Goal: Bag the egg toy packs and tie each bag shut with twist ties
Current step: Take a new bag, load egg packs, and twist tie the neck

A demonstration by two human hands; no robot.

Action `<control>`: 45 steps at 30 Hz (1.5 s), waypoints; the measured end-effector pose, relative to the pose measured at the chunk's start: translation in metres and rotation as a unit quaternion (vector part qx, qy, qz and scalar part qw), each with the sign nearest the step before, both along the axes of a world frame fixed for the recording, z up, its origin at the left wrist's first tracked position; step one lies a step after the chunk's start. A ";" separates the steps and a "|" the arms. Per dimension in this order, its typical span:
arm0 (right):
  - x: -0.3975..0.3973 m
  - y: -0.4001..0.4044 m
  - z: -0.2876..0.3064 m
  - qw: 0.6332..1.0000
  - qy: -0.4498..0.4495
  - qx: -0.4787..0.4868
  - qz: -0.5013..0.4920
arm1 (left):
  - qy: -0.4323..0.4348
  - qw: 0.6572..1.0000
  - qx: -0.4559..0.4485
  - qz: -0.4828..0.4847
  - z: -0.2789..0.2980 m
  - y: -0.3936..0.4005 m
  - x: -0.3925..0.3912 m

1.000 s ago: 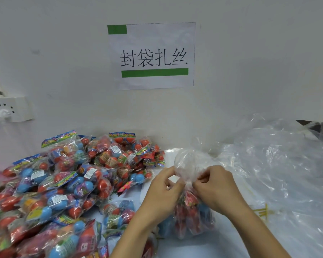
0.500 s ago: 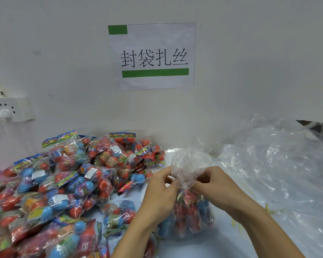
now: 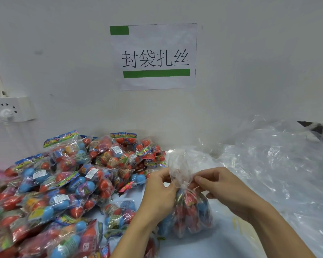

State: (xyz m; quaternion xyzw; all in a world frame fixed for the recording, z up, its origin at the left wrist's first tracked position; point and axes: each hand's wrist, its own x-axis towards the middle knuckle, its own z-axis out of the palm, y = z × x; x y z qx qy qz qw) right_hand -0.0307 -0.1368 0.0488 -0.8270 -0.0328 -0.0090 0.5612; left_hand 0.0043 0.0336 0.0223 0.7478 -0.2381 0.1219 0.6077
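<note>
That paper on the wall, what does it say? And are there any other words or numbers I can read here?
"封袋扎丝": black characters on the white paper sign taped to the wall, between a green block and a green bar.
"6+": on a white sticker of an egg toy pack near the bottom edge.
White stickers and colourful headers on the other packs in the pile: too small and blurred to read.

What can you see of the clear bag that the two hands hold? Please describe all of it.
The clear bag is thin, crinkly transparent plastic, upright on the table. Its lower part is full of red and blue egg toys. Its neck is gathered narrow, and the loose top flares above it. The left hand and the right hand pinch the neck from either side. No twist tie shows there clearly.
</note>
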 end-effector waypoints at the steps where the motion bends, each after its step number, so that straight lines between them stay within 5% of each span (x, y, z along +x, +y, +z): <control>1: 0.001 0.001 -0.002 1.000 -0.005 -0.002 -0.008 | 0.001 1.000 -0.001 -0.001 0.000 0.000 0.000; 32: 0.005 0.011 -0.009 0.999 -0.041 0.019 -0.015 | 0.044 0.998 -0.030 -0.027 -0.004 0.003 0.004; 45: 0.004 0.016 -0.006 0.999 -0.035 0.026 -0.015 | 0.156 0.976 -0.136 -0.072 0.001 0.002 0.003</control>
